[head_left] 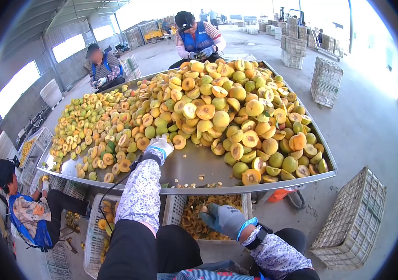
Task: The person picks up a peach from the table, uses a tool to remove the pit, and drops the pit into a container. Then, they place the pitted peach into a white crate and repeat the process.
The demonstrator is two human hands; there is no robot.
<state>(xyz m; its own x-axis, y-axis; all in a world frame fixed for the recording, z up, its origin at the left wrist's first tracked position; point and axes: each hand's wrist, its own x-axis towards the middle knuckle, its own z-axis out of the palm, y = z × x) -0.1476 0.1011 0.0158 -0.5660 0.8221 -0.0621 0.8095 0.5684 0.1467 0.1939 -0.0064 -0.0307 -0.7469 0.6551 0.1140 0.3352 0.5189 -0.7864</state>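
My left hand [160,145], in a white glove, reaches over the near edge of the metal table [185,170] to the foot of a heap of halved yellow peaches [208,107]. Its fingers stretch forward at the fruit, right beside a cut peach half [179,142]. Below the table edge, my right hand [229,220], in a grey-blue glove, is closed over a crate [175,210] of brownish-orange pits and scraps [196,219]. A small tan piece shows at its fingertips; I cannot tell what it is.
A white crate of peaches [92,238] stands left of my legs. An upturned crate [350,219] sits on the floor at right, with another [326,82] farther back. Two people [199,39] [105,67] sit across the table; another person [31,210] sits at left.
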